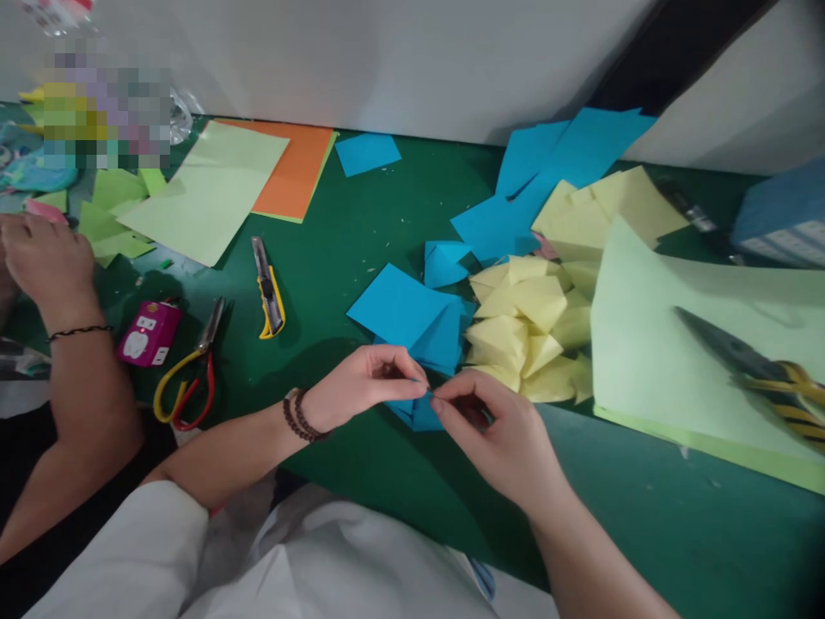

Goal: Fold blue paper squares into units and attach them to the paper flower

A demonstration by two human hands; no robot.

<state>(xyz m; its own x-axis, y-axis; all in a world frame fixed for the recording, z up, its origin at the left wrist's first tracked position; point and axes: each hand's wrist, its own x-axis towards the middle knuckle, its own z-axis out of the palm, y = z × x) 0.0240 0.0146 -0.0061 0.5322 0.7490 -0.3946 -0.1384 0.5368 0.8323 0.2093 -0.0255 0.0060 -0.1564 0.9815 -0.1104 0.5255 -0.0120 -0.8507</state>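
Note:
My left hand (374, 383), with a brown beaded bracelet on the wrist, pinches thumb and forefinger together. Opposite it, my right hand (493, 421) is in a pinch too, and the fingertips almost meet. Between them is a small bit of blue paper, mostly hidden by the fingers. Just below the fingertips lies a folded blue paper (425, 417), partly covered by my hands. Beyond them rest blue paper squares (400, 301) and a small folded blue piece (446, 262). A pile of folded pale yellow paper pieces (516, 322) sits right of these.
Red-and-yellow scissors (210, 378), a yellow box cutter (271, 301) and a magenta plug adapter (149, 334) lie left. Black-and-yellow scissors (760, 370) rest on light green sheets (657, 344) at right. Another person's arm (77, 344) is at far left. A wall (387, 69) stands behind.

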